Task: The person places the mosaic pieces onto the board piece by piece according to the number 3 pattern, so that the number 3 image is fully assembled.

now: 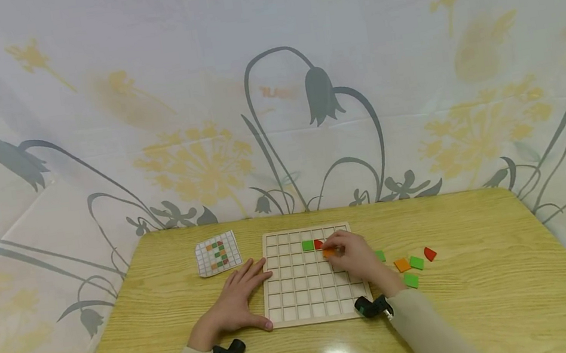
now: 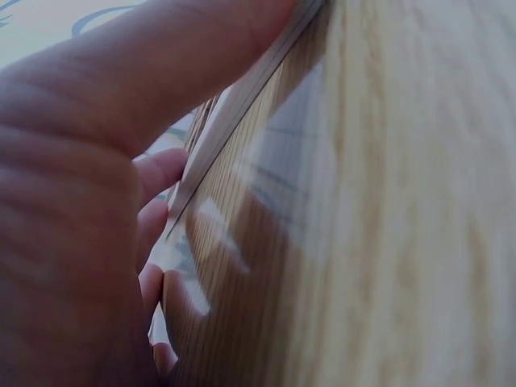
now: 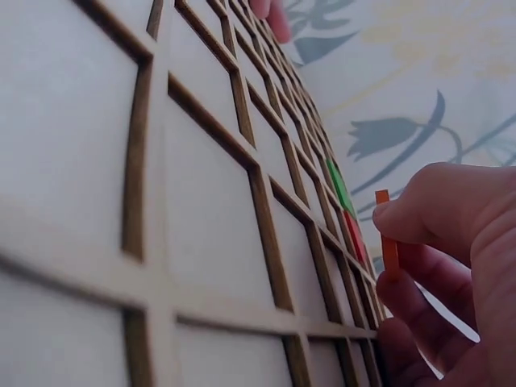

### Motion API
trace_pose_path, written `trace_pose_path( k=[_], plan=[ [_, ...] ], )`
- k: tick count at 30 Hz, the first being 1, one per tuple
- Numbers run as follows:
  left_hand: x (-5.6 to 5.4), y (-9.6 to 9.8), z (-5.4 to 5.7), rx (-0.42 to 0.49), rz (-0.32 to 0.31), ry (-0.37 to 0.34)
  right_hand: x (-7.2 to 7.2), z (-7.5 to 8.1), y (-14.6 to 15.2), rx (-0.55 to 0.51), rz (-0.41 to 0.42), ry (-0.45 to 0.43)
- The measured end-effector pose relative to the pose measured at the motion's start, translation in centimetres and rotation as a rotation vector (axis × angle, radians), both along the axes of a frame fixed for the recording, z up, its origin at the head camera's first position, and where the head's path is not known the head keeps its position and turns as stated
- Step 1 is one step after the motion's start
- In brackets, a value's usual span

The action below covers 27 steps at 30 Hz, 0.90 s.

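The left hand (image 1: 238, 300), fingers spread, touches the left edge of the gridded board (image 1: 302, 298); steady contact there should prevent sliding. Farther right, the right hand (image 1: 354, 258) pinches an orange tile (image 3: 389, 234) over the board, near a red piece (image 1: 318, 244); squaring it to the cell walls (image 3: 268, 234) should help it seat.

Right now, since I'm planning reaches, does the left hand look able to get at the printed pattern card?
Probably yes: the left hand holds nothing, and the pattern card lies uncovered close by, with nothing visible between.
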<state>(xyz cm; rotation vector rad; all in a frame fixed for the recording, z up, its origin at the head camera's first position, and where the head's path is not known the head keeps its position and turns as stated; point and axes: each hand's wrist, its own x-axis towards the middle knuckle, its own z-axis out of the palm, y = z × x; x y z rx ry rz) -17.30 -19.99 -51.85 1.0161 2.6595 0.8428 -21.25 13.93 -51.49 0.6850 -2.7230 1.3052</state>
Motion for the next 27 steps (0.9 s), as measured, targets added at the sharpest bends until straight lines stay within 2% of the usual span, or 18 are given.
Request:
trace_pose_path(
  k=[12,17,22,27],
  plan=[
    [0.1,0.1,0.1,-0.010,0.009,-0.025,-1.8,-0.9,-2.8,-0.044,-0.053,-0.008],
    [0.1,0.0,0.1,-0.013,0.009,-0.028,-2.1,-1.3,-4.1,-0.069,-0.074,0.029],
    [0.0,0.0,0.0,-0.009,0.009,-0.031,-2.4,-1.0,-5.1,-0.073,-0.060,0.069],
    [0.0,0.1,0.1,-0.003,0.003,-0.026,-2.8,-1.0,-5.8,-0.032,-0.044,0.047]
  ],
)
